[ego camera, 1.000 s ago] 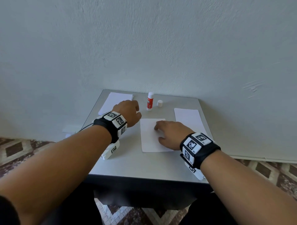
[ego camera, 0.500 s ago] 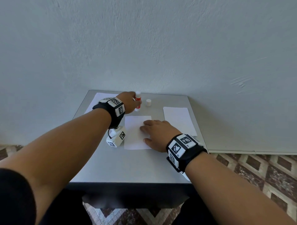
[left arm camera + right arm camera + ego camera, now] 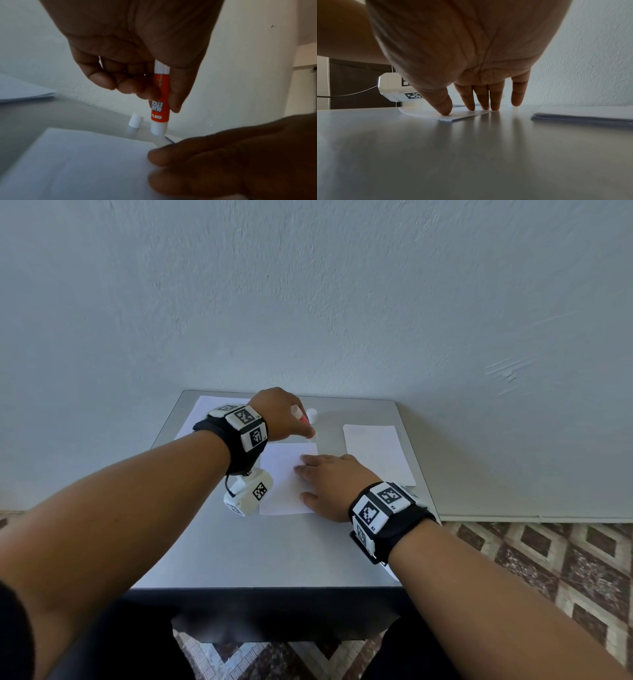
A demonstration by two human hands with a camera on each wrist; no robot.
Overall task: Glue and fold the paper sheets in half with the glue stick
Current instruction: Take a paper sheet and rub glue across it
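Two hands work the table [image 3: 274,549] from the head view: the right hand [image 3: 334,486] lies flat, pinning the centre sheet [image 3: 282,474] against sliding. Left wrist view: the left hand [image 3: 137,54] pinches the glue stick [image 3: 160,102], near-upright, tip down beside its cap [image 3: 135,120], over the sheet's far corner. Right wrist view: straight fingers [image 3: 467,97] press the paper.

Both forearms are reaching forward, each wrist wearing a black strap. The left hand [image 3: 281,414] is curling its fingers [image 3: 109,79] and thumb in a downward-pointing grip. The right hand [image 3: 334,482] is lying palm down, its straight fingers [image 3: 481,97] and thumb pressing flat.
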